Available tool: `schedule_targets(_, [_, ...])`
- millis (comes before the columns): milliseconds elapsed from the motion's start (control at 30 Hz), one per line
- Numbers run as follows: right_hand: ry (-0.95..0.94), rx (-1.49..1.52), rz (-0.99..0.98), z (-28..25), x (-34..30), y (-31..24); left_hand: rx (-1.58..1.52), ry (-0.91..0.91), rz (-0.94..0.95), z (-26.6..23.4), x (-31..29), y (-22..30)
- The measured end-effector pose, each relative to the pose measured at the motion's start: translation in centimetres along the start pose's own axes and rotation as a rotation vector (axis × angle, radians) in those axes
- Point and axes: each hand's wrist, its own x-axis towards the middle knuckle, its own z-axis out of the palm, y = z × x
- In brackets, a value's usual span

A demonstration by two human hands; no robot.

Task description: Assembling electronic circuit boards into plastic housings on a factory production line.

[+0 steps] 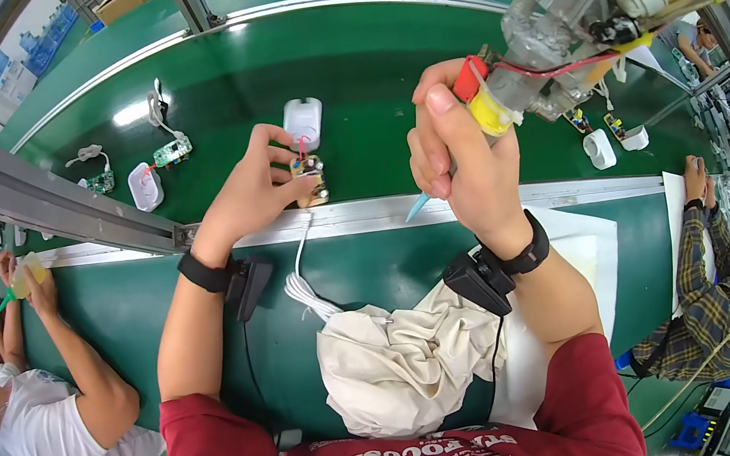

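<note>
My left hand (252, 188) is closed at the side of a small circuit board (312, 179) packed with components, its thumb and fingers touching the board. Thin red wires run from the board to an open white plastic housing (304, 123) just beyond. My right hand (469, 139) is raised to the right, its fingers wrapped round a slim tool whose light-blue pointed tip (418, 207) sticks out below. Beside its thumb are red and yellow taped parts of a clear, lumpy hanging fixture (542, 26) with red and black wires; the fist hides how they join.
A coiled white cable (309, 296) and crumpled cream cloth (398, 363) lie before me. More boards (173, 150) and white housings (145, 186) sit left, others (598, 148) right. A metal rail (382, 213) crosses the green bench; a post (68, 176) stands left. People work either side.
</note>
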Motion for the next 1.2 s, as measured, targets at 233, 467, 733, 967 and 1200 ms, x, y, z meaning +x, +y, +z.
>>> schedule_targets(233, [-0.001,0.01,0.01,0.4,-0.1,0.1,0.89,0.002,0.707,-2.1,-1.1,1.9])
schedule_targets(467, [-0.042,0.05,-0.015,1.0,-0.6,-0.7,1.227,-0.102,1.004,-0.2,-0.6,2.2])
schedule_targets(733, [-0.042,0.061,-0.013,0.9,-1.5,-1.5,1.103,-0.233,0.653,-2.0,0.3,6.5])
schedule_targets(967, [-0.082,0.092,-0.002,1.2,-1.9,-1.6,0.871,0.106,0.284,-4.7,0.0,8.4])
schedule_targets(1200, [-0.05,0.065,0.01,1.0,-1.4,-1.5,-0.102,-0.322,-0.357,-1.3,-3.1,3.9])
